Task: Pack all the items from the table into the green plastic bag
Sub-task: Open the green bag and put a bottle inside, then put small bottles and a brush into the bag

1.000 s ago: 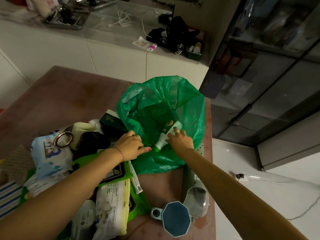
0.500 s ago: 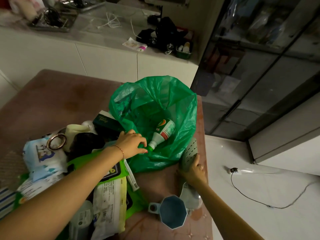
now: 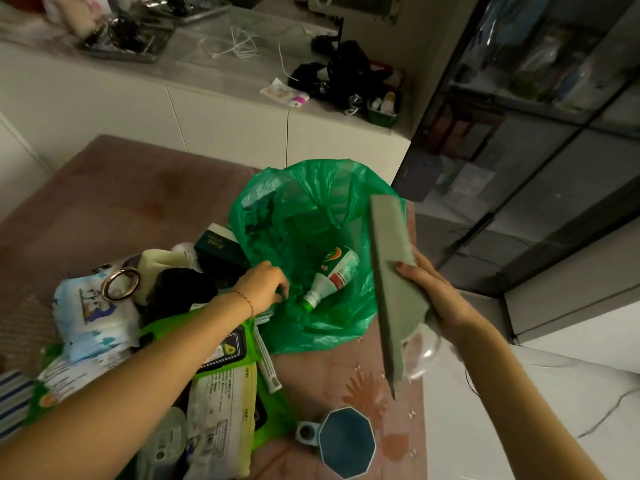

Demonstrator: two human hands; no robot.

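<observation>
Head view: left hand (image 3: 265, 284) pinches green plastic bag (image 3: 308, 216) rim, keeping mouth open; right hand (image 3: 438, 299) grips grey-green appliance (image 3: 389, 258), raised beside opening for loading.

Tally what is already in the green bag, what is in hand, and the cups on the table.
In the green bag: 1, the bottle
In the right hand: 1, the grey-green flat item
In the left hand: 1, the bag's edge
Cups on the table: 1, the blue cup
Total: 4

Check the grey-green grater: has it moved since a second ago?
Yes. The grater, then lying on the table beside the green bag, is lifted in the right hand, above the bag's edge.
</observation>
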